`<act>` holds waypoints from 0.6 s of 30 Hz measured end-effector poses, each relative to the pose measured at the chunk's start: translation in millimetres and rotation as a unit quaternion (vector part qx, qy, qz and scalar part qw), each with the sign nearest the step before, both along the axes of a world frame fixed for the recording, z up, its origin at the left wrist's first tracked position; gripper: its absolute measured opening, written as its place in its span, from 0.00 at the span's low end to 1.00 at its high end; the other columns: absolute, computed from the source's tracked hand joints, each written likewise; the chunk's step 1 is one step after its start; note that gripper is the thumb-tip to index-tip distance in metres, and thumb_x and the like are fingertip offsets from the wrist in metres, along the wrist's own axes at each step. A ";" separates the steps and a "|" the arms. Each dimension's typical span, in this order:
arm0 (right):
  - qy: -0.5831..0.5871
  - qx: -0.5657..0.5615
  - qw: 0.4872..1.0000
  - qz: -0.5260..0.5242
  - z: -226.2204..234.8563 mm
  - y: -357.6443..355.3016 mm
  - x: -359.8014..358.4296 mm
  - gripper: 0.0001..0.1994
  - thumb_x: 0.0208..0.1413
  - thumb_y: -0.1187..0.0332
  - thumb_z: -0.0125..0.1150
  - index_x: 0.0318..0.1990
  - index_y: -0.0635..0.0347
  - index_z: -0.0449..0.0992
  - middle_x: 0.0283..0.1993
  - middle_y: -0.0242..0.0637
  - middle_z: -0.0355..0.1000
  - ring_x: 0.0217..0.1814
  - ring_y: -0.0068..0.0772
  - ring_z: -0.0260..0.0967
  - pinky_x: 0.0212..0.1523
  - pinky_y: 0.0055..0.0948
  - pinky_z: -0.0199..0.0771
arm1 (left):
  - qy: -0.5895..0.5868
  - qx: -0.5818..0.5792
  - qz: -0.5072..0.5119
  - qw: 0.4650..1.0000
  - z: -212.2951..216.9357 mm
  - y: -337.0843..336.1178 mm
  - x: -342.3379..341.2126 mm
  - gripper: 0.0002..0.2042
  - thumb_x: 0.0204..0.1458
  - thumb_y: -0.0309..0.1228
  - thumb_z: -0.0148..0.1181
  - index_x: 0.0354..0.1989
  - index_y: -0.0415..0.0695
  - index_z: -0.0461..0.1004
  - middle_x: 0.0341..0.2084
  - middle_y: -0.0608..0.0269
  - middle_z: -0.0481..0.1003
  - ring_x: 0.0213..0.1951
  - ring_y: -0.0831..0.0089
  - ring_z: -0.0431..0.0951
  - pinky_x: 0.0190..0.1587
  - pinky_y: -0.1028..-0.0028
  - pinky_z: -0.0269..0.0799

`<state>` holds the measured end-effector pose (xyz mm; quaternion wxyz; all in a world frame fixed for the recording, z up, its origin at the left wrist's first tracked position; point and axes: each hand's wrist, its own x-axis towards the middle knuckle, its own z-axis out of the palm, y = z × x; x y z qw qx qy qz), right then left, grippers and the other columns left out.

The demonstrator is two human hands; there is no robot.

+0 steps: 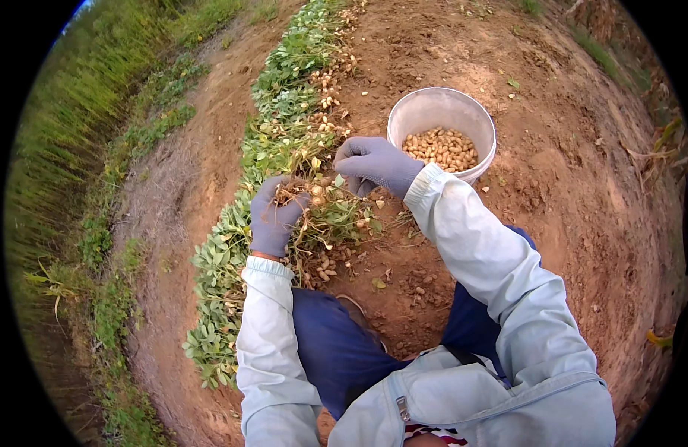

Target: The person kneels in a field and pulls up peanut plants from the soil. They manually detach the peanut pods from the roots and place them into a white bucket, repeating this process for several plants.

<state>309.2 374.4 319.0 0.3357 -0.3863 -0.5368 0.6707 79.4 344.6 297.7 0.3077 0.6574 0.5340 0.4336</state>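
My left hand, in a grey glove, is closed around the roots of a pulled peanut plant. Pale pods hang among its roots, and its leaves point to the right. Just right of these roots is my right hand, also gloved in grey. Its fingers are curled toward the plant, and whether a pod is between them is hidden. Beyond my right wrist stands a white bucket, partly filled with peanut pods.
A long row of uprooted peanut plants runs from near my left knee into the distance, with pods along its right side. Brown soil lies to the right, scattered with a few leaves. Tall green grass borders the far left.
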 end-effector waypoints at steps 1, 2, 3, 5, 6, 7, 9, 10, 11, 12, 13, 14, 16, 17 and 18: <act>-0.076 -0.013 0.997 0.024 2.5 -5.6 0.5 0.14 0.50 0.62 0.62 0.40 0.60 0.73 0.29 0.32 0.72 0.28 0.24 0.70 0.30 0.23 0.71 | -0.009 -0.001 0.014 1.000 -0.5 0.5 -2.3 0.14 0.41 0.27 0.67 0.38 0.40 0.75 0.32 0.63 0.76 0.35 0.73 0.75 0.41 0.73 0.70; -0.105 0.066 0.992 0.004 -5.5 -8.4 -7.9 0.14 0.49 0.61 0.63 0.40 0.59 0.73 0.29 0.32 0.72 0.29 0.25 0.70 0.32 0.24 0.71 | -0.018 -0.003 0.027 0.999 -1.5 0.5 -3.9 0.14 0.41 0.27 0.67 0.37 0.40 0.75 0.31 0.63 0.76 0.35 0.73 0.75 0.41 0.73 0.70; -0.137 0.143 0.980 -0.020 -15.7 -9.8 -16.1 0.14 0.49 0.60 0.63 0.39 0.58 0.73 0.29 0.32 0.72 0.31 0.26 0.71 0.33 0.25 0.71 | 0.002 -0.004 0.032 0.999 6.4 -1.6 3.0 0.14 0.41 0.28 0.68 0.37 0.39 0.75 0.30 0.64 0.76 0.34 0.74 0.75 0.40 0.73 0.70; -0.197 0.241 0.949 -0.053 -19.5 -16.8 -26.4 0.15 0.47 0.57 0.65 0.39 0.54 0.75 0.30 0.35 0.72 0.37 0.33 0.72 0.39 0.32 0.70 | -0.037 -0.027 0.016 0.999 7.3 -1.9 7.3 0.14 0.41 0.29 0.68 0.37 0.39 0.75 0.30 0.63 0.76 0.34 0.73 0.75 0.39 0.73 0.71; -0.234 0.273 0.932 -0.052 -18.7 -18.5 -30.0 0.15 0.46 0.57 0.65 0.38 0.54 0.75 0.31 0.37 0.72 0.37 0.35 0.72 0.39 0.33 0.70 | -0.056 -0.039 0.010 0.998 7.0 -2.0 6.9 0.15 0.41 0.29 0.68 0.37 0.39 0.76 0.30 0.62 0.76 0.33 0.73 0.75 0.38 0.74 0.71; -0.269 0.304 0.912 -0.050 -18.3 -19.5 -32.9 0.15 0.46 0.57 0.65 0.38 0.54 0.75 0.32 0.38 0.72 0.38 0.37 0.72 0.40 0.34 0.70 | -0.036 -0.023 0.010 0.999 2.2 -0.1 5.2 0.14 0.41 0.29 0.68 0.37 0.39 0.76 0.30 0.62 0.76 0.33 0.73 0.75 0.38 0.74 0.71; -0.291 0.324 0.899 -0.041 -20.9 -16.0 -36.0 0.16 0.44 0.55 0.64 0.37 0.54 0.75 0.35 0.42 0.72 0.39 0.41 0.71 0.41 0.35 0.70 | 0.006 0.010 0.009 1.000 -5.6 4.0 2.4 0.14 0.40 0.29 0.68 0.36 0.39 0.75 0.29 0.62 0.76 0.32 0.73 0.75 0.37 0.74 0.71; -0.287 0.336 0.896 -0.047 -21.1 -13.6 -35.6 0.16 0.44 0.55 0.63 0.36 0.54 0.75 0.34 0.42 0.73 0.38 0.41 0.71 0.40 0.35 0.70 | 0.016 0.014 0.016 1.000 -7.6 5.0 0.9 0.13 0.40 0.28 0.68 0.35 0.39 0.75 0.29 0.62 0.76 0.32 0.73 0.75 0.37 0.74 0.70; -0.285 0.348 0.892 -0.053 -20.7 -12.1 -35.2 0.15 0.44 0.55 0.62 0.35 0.54 0.75 0.34 0.41 0.73 0.37 0.40 0.72 0.40 0.35 0.70 | 0.024 0.017 0.023 0.999 -8.0 4.7 2.3 0.13 0.40 0.28 0.68 0.34 0.39 0.75 0.29 0.62 0.76 0.32 0.73 0.75 0.36 0.74 0.70; -0.282 0.359 0.888 -0.058 -20.0 -11.0 -34.8 0.14 0.44 0.56 0.61 0.35 0.54 0.75 0.33 0.41 0.73 0.37 0.40 0.72 0.40 0.34 0.70 | 0.032 0.020 0.029 0.999 -8.2 4.6 4.1 0.12 0.40 0.28 0.68 0.33 0.39 0.75 0.29 0.62 0.76 0.32 0.73 0.75 0.36 0.74 0.70; -0.283 0.322 0.902 -0.045 -18.9 -9.7 -35.5 0.14 0.44 0.56 0.59 0.35 0.54 0.76 0.34 0.42 0.73 0.38 0.41 0.72 0.41 0.35 0.70 | 0.052 0.040 0.030 0.997 -7.7 5.6 6.6 0.12 0.39 0.28 0.68 0.33 0.39 0.75 0.29 0.62 0.75 0.32 0.73 0.75 0.36 0.74 0.70; -0.283 0.285 0.915 -0.032 -14.6 -9.4 -37.1 0.14 0.44 0.56 0.57 0.35 0.54 0.76 0.35 0.43 0.74 0.40 0.42 0.72 0.42 0.37 0.70 | 0.072 0.060 0.031 0.995 -6.6 6.8 9.5 0.12 0.39 0.28 0.68 0.33 0.39 0.74 0.29 0.62 0.75 0.33 0.73 0.75 0.36 0.74 0.70; -0.297 0.242 0.924 -0.005 -8.2 -10.0 -37.2 0.14 0.44 0.57 0.55 0.36 0.54 0.76 0.37 0.45 0.74 0.41 0.43 0.72 0.44 0.38 0.71 | 0.077 0.070 0.027 0.994 -9.8 8.3 9.8 0.13 0.39 0.28 0.68 0.33 0.39 0.74 0.29 0.62 0.75 0.33 0.73 0.75 0.36 0.74 0.70; -0.311 0.237 0.920 0.006 -4.5 -10.6 -36.3 0.14 0.45 0.58 0.54 0.36 0.53 0.77 0.38 0.45 0.74 0.42 0.43 0.72 0.44 0.38 0.71 | 0.063 0.062 0.022 0.996 -11.3 9.7 8.4 0.13 0.39 0.29 0.68 0.34 0.39 0.74 0.30 0.63 0.75 0.33 0.73 0.75 0.35 0.74 0.70; -0.325 0.232 0.917 0.018 -2.6 -10.6 -35.8 0.14 0.45 0.59 0.54 0.37 0.52 0.77 0.38 0.45 0.75 0.42 0.44 0.72 0.45 0.38 0.71 | 0.049 0.053 0.016 0.997 -11.8 10.3 6.7 0.14 0.39 0.30 0.68 0.34 0.39 0.74 0.30 0.63 0.75 0.33 0.73 0.74 0.35 0.74 0.70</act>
